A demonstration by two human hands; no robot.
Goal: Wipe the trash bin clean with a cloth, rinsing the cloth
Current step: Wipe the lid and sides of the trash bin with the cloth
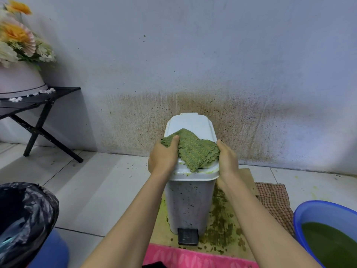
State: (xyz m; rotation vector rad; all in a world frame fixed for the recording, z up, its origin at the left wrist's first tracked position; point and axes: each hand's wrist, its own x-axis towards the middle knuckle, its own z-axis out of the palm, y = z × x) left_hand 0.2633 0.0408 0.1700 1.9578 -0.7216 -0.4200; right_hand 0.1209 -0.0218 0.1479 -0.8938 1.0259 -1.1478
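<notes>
Standing on a smeared sheet of cardboard (225,228) close to the stained wall (193,55), the white trash bin (190,206) has its lid (190,122) closed and its black pedal (188,236) facing the camera. A green cloth (195,151) lies spread over the front half of the lid, its lower edge hanging near the lid's front rim. The left hand (164,157) grasps the cloth's left corner, thumb on top and fingers curled beneath the bunched fabric. The right hand (227,161) lies along the lid's right edge with fairly straight fingers touching the cloth's right corner; whether it pinches the fabric I cannot tell. Dark specks dot the bin's front wall, and a greenish smear marks the lid's front lip. At the lower right a blue basin (309,211) holds murky green water (332,244), with a checked rag (276,202) on the floor between it and the cardboard. At the lower left stands a container lined with a black bag (29,209). A pink mat (193,256) lies in front of the pedal.
</notes>
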